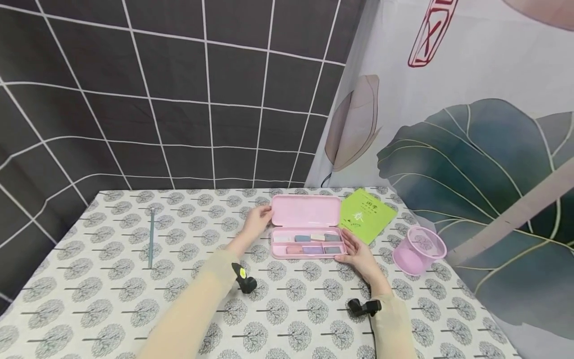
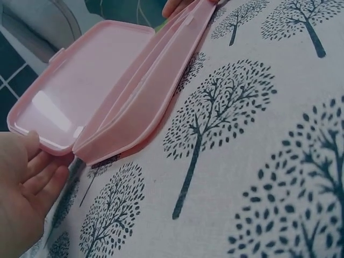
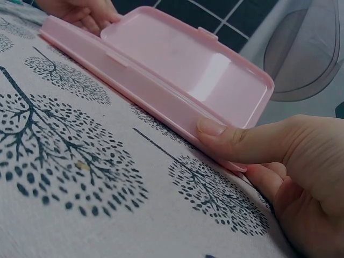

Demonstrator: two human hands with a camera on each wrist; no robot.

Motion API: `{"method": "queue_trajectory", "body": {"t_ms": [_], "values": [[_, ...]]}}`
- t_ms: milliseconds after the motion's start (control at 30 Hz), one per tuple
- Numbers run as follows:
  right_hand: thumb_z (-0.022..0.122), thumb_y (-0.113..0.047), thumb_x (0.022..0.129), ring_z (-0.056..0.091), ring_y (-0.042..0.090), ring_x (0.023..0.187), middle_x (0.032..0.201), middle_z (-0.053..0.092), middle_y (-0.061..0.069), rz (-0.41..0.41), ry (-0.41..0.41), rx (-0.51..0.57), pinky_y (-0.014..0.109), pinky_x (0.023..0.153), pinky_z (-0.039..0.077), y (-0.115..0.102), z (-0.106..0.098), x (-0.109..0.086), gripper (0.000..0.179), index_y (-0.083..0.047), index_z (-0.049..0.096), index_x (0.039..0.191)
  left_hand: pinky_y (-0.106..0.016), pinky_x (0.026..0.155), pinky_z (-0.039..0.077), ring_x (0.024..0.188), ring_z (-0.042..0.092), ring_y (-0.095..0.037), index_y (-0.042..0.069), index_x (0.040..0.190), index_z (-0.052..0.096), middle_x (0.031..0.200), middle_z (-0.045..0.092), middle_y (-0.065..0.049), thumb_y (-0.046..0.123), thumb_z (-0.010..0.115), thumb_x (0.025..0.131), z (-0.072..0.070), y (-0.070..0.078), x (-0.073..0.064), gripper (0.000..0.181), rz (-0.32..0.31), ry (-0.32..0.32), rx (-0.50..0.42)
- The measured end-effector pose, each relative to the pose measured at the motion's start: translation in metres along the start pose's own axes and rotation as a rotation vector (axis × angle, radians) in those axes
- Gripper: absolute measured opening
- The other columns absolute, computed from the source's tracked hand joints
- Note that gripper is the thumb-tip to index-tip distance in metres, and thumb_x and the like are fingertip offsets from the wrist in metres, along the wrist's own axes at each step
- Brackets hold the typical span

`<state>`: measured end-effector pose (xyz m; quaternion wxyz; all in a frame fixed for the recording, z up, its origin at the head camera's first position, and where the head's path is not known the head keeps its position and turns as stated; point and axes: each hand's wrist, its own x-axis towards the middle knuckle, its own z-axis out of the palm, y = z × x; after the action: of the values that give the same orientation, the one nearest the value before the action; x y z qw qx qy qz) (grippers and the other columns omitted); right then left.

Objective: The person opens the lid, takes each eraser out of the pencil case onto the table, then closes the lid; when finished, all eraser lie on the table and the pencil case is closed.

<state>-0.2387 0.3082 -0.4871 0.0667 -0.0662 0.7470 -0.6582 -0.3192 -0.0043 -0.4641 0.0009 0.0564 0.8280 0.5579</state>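
A pink pencil case lies open on the table, its lid tipped back at the far side. Several erasers, among them a blue one and a pink one, sit in its divided tray. At the lid's left edge my left hand pinches the rim, thumb on the inner face and fingers behind. My right hand grips the tray's front right corner; its thumb presses the front wall while the other fingers curl round the end.
Behind the case's right side lies a green booklet. Farther right stands a pink mesh-like cup. A grey-blue pencil-like stick lies on the left of the tree-patterned tablecloth. Dark grid cloth hangs behind the table.
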Motion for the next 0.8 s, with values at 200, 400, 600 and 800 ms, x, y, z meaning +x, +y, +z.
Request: {"method": "queue_trajectory", "body": {"t_ms": [200, 400, 600, 800], "values": [[0.065, 0.018, 0.076, 0.015, 0.041, 0.148, 0.16, 0.011, 0.028, -0.006, -0.001, 0.013, 0.01, 0.104, 0.035, -0.002, 0.001, 0.0, 0.094, 0.009, 0.01, 0.152, -0.03, 0.086, 0.059, 0.103, 0.069, -0.032, -0.005, 0.128, 0.057, 0.12, 0.066, -0.024, 0.016, 0.059, 0.097, 0.0, -0.005, 0.0, 0.038, -0.011, 0.016, -0.018], [0.066, 0.017, 0.076, 0.016, 0.04, 0.148, 0.16, 0.012, 0.028, -0.005, 0.0, 0.005, 0.009, 0.105, 0.035, -0.003, 0.0, 0.001, 0.094, 0.009, 0.011, 0.152, -0.031, 0.084, 0.06, 0.099, 0.07, -0.032, -0.007, 0.125, 0.059, 0.115, 0.068, -0.025, 0.011, 0.062, 0.094, 0.001, -0.01, 0.0, 0.035, 0.014, 0.021, -0.014], [0.066, 0.017, 0.076, 0.016, 0.04, 0.148, 0.16, 0.011, 0.028, 0.002, -0.002, 0.016, 0.011, 0.105, 0.035, -0.004, 0.0, 0.001, 0.094, 0.009, 0.011, 0.152, -0.033, 0.09, 0.058, 0.104, 0.069, -0.033, -0.006, 0.126, 0.059, 0.117, 0.067, -0.024, 0.011, 0.062, 0.094, 0.001, -0.01, -0.001, 0.036, 0.006, 0.013, -0.01], [0.065, 0.017, 0.076, 0.015, 0.042, 0.147, 0.159, 0.011, 0.029, -0.002, -0.002, 0.012, 0.009, 0.104, 0.036, -0.003, 0.001, 0.0, 0.094, 0.01, 0.011, 0.152, -0.034, 0.093, 0.056, 0.108, 0.067, -0.033, -0.006, 0.126, 0.059, 0.118, 0.067, -0.023, 0.012, 0.062, 0.094, 0.002, -0.01, -0.004, 0.036, -0.014, 0.012, -0.016]]}}
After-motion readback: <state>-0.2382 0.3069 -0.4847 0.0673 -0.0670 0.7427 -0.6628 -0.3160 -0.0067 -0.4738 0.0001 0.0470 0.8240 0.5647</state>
